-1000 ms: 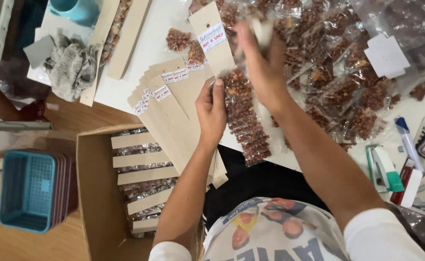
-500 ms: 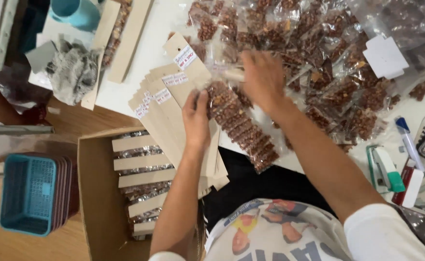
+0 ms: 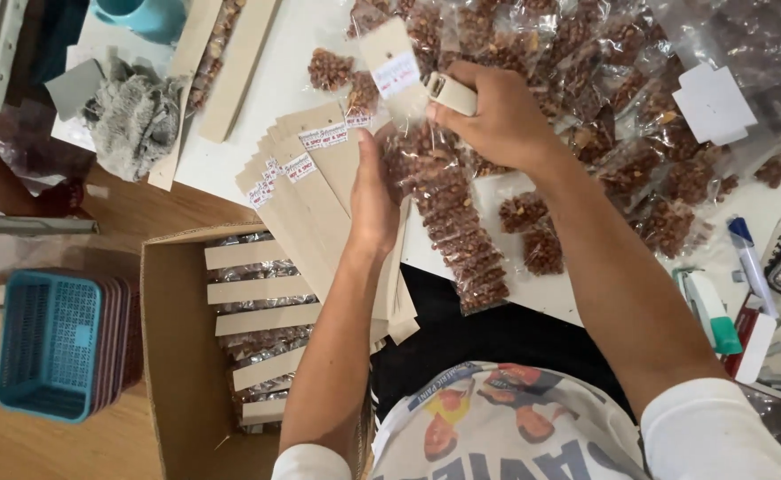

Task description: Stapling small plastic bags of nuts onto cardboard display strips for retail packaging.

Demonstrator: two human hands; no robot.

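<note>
A: Left hand (image 3: 374, 200)?
B: Flat, fingers together, pressing 1 long snack strip (image 3: 448, 222) beside fanned header cards (image 3: 306, 200).
A: Right hand (image 3: 497, 116)?
B: Closed around a stapler (image 3: 451, 92) at the strip's far-end card (image 3: 390, 67).

Packed box (image 3: 230, 356) left of cards (image 3: 310, 204)

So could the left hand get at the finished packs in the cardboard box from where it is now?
Probably yes. The left hand rests on the fanned card strips, and the cardboard box sits open just below that forearm, packs lying uncovered on top. Nothing blocks the way; it would only have to let go.
</note>
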